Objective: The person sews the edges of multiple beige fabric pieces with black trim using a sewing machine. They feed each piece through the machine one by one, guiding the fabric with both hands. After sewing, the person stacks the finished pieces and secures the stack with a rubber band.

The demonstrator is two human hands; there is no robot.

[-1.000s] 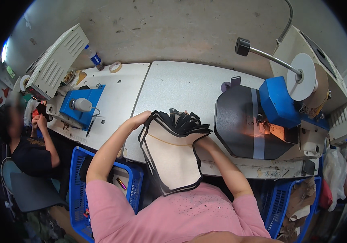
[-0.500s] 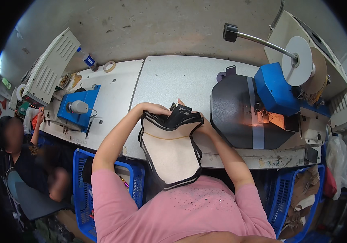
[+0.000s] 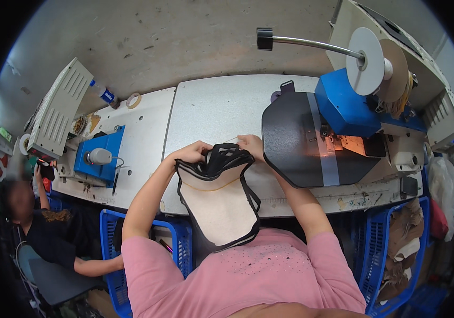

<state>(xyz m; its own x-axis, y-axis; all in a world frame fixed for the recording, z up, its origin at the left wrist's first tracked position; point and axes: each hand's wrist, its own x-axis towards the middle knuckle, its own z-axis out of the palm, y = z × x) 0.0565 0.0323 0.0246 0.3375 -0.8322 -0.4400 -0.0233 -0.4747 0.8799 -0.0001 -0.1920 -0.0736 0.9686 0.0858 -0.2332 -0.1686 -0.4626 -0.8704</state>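
A bundle of cream fabric pieces with black edging (image 3: 219, 204), which look like shoe uppers, hangs over the table's front edge against my body. A thin yellowish line crosses its upper part. My left hand (image 3: 194, 152) is closed on the bundle's upper left corner, with some fingertips hidden in the black folds. Beyond the upper right corner, my right hand (image 3: 251, 146) pinches what looks like a fine thread (image 3: 230, 140) running from the black folds. That thread is too thin to follow along its whole length.
To the right stands a blue sewing machine (image 3: 346, 103) with a lit dark plate (image 3: 290, 140) and thread spools (image 3: 365, 61). Another blue machine (image 3: 100, 153) is at left, near a bottle (image 3: 104, 94) and tape roll (image 3: 134, 100). Blue baskets (image 3: 367, 259) flank me; a co-worker (image 3: 52, 233) sits left.
My right hand has come out from behind the bundle to its far right corner, now pinching. The bundle has shifted slightly left in view. The co-worker's arm now reaches toward the left basket.
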